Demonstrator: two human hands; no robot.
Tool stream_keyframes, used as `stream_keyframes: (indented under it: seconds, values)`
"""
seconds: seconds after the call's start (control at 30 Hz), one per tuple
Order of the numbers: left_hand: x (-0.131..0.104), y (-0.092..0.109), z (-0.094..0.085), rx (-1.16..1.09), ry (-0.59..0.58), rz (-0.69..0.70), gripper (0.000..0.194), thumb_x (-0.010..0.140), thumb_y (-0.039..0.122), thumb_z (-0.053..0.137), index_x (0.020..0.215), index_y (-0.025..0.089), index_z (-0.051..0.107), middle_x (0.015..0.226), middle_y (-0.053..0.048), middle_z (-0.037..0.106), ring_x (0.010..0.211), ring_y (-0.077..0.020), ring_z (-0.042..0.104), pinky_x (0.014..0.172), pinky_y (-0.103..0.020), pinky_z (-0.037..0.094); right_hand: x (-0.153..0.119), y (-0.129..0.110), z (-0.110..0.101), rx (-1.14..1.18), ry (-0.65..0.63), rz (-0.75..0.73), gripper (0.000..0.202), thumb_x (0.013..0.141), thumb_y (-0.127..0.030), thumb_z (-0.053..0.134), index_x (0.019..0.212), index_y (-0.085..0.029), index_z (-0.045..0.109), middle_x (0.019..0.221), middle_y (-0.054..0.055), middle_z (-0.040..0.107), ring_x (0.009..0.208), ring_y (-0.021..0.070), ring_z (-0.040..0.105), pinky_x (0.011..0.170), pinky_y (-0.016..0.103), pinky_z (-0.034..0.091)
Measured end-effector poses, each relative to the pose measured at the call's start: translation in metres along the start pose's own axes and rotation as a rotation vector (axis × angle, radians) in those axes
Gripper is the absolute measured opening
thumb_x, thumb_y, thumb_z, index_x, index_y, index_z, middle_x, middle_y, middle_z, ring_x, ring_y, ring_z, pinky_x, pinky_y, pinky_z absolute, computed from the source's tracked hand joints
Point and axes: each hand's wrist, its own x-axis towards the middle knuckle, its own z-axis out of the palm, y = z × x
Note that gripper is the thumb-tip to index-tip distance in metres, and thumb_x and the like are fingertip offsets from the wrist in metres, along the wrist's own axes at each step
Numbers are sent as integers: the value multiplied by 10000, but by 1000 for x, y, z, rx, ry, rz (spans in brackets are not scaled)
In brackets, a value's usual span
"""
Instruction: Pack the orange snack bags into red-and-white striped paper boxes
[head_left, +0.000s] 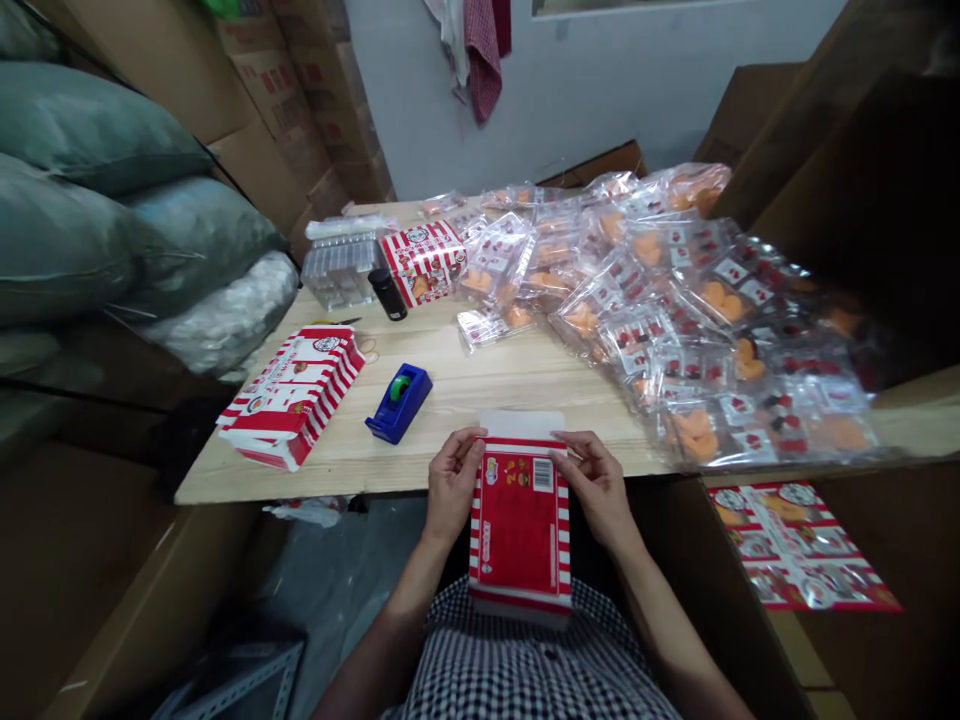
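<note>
A red and white striped cardboard box (517, 530) is between my two hands, over my lap at the table's front edge. Its white end flap (522, 424) stands out at the far end. My left hand (454, 478) grips the box's upper left corner, thumb on the printed face. My right hand (600, 485) pinches the upper right corner beside the barcode. A blue tape dispenser (400, 404) with a green roll sits ahead to the left. Farther left lies a stack of flat striped cartons (296, 390).
Many clear bags of orange and red pieces (697, 340) cover the table's right side. A black bottle (388, 294), a striped box (424, 258) and clear plastic trays (341, 270) stand at the back left. Printed sheets (802, 545) lie on a carton at right. Stuffed sacks (82, 240) rise at left.
</note>
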Motion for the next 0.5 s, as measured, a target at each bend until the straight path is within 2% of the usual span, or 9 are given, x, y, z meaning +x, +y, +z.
stream_keyframes:
  seconds: [0.13, 0.23, 0.37, 0.5]
  values:
    - [0, -4, -12, -21, -151, -102, 227, 881, 382, 685, 976, 177, 672, 869, -17, 685, 764, -142, 608, 706, -227, 459, 2, 8, -16, -5, -72, 147, 297, 766, -449, 835, 862, -219, 674, 842, 5, 724, 739, 176, 667, 674, 276, 533]
    - [-5, -10, -21, -6, -206, -152, 231, 879, 396, 681, 910, 169, 653, 788, 7, 630, 698, -128, 558, 663, -220, 426, -1, 17, -22, -5, -107, 207, 315, 749, -463, 845, 795, -205, 672, 766, -3, 710, 678, 163, 642, 628, 263, 504]
    - [-9, -20, -28, 2, -188, -163, 257, 873, 415, 688, 833, 168, 627, 759, 25, 602, 670, -116, 526, 646, -216, 407, 0, 28, -20, 3, -98, 222, 311, 776, -445, 830, 699, -196, 659, 720, -12, 696, 645, 141, 612, 623, 251, 478]
    - [-6, -34, -28, -42, -104, -189, 313, 847, 427, 719, 743, 152, 611, 712, 16, 616, 650, -116, 534, 643, -221, 421, 5, 46, -13, 14, -24, 197, 293, 706, -405, 886, 667, -191, 690, 712, -4, 713, 645, 145, 616, 640, 260, 486]
